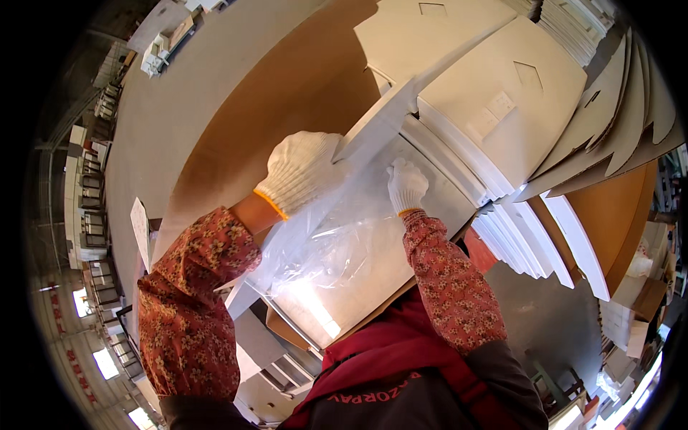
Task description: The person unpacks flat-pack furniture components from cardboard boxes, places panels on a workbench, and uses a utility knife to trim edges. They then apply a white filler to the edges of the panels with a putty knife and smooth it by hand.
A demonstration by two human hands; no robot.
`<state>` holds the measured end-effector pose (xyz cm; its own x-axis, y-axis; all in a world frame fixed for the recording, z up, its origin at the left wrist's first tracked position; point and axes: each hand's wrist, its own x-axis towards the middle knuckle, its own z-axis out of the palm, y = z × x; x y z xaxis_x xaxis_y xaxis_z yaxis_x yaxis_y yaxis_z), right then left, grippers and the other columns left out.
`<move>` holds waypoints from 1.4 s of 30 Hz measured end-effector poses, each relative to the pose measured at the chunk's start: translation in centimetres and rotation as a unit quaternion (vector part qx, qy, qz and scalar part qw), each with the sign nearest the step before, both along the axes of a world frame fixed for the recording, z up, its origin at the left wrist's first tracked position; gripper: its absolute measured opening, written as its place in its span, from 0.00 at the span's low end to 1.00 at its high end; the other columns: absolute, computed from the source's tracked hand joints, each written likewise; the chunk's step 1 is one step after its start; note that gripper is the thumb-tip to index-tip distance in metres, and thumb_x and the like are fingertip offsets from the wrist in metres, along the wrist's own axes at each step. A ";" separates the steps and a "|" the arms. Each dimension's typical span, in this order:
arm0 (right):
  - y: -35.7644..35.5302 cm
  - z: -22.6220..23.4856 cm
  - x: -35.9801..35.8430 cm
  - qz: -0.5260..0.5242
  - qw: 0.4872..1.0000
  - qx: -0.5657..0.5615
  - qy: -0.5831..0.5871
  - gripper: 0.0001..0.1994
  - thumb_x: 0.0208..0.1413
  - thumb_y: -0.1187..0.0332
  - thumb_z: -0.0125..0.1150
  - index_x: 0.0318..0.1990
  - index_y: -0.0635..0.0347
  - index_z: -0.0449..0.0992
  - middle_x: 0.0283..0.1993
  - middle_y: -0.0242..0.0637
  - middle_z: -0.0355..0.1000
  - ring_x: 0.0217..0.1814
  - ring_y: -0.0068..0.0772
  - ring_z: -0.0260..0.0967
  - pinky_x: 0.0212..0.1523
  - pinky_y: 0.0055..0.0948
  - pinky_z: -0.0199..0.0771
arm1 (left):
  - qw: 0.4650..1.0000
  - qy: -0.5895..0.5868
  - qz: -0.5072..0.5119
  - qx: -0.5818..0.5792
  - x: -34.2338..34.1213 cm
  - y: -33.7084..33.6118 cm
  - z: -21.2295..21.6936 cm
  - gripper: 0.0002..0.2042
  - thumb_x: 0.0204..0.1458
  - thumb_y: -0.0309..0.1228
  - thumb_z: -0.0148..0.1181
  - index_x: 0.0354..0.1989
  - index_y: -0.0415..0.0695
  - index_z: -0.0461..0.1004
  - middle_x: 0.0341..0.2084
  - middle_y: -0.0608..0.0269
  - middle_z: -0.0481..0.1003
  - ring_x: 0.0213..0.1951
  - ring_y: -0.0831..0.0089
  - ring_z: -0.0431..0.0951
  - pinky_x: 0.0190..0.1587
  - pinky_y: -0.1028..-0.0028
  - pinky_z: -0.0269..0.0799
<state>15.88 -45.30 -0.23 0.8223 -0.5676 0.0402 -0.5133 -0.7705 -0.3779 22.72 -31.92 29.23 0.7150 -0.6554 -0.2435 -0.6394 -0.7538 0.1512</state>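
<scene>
Handling white board (381,120) at my left hand (301,170); clear film (326,251) bodyward of my right hand (408,188).
Whether either hand pinches, I cannot tell; film best kept slack against tearing.

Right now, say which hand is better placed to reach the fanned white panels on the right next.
Right, I'd judge: the right hand is nearer the fanned white panels. The left hand is farther off, at the long white board, and would probably have to reach across.

Bright windows (106,363) lower left, grey floor (193,86) upper left, brown cardboard box (648,299) far right
</scene>
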 end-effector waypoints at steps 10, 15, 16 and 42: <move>-3.1 -1.6 2.5 0.046 0.989 -0.066 -0.121 0.09 0.52 0.59 0.66 0.29 0.52 0.76 0.27 0.34 0.74 0.32 0.39 0.77 0.27 0.40 0.75 | 0.994 -0.011 0.108 -0.025 0.6 0.6 2.2 0.16 0.45 0.41 0.67 0.29 0.37 0.79 0.19 0.49 0.76 0.22 0.57 0.78 0.29 0.64 0.72; -3.9 -2.1 3.8 0.076 0.991 -0.054 -0.100 0.09 0.52 0.59 0.67 0.29 0.52 0.77 0.27 0.35 0.75 0.33 0.40 0.77 0.27 0.40 0.74 | 0.987 -0.006 0.155 -0.041 0.4 1.9 3.8 0.16 0.45 0.38 0.69 0.25 0.35 0.77 0.14 0.55 0.71 0.18 0.72 0.68 0.25 0.70 0.66; -4.2 -2.4 3.9 0.080 0.990 -0.058 -0.099 0.09 0.52 0.60 0.66 0.30 0.53 0.77 0.27 0.35 0.75 0.33 0.40 0.77 0.27 0.40 0.75 | 0.986 -0.004 0.154 -0.066 0.2 2.0 4.1 0.15 0.46 0.37 0.69 0.24 0.34 0.75 0.13 0.59 0.68 0.18 0.76 0.64 0.24 0.71 0.64; -4.6 -2.5 6.6 -0.023 0.987 -0.084 -0.133 0.06 0.55 0.63 0.60 0.33 0.52 0.73 0.26 0.33 0.74 0.28 0.38 0.77 0.22 0.39 0.76 | 0.995 0.009 0.085 -0.045 1.1 -0.3 2.3 0.16 0.45 0.40 0.66 0.30 0.38 0.79 0.20 0.52 0.76 0.24 0.61 0.76 0.31 0.66 0.72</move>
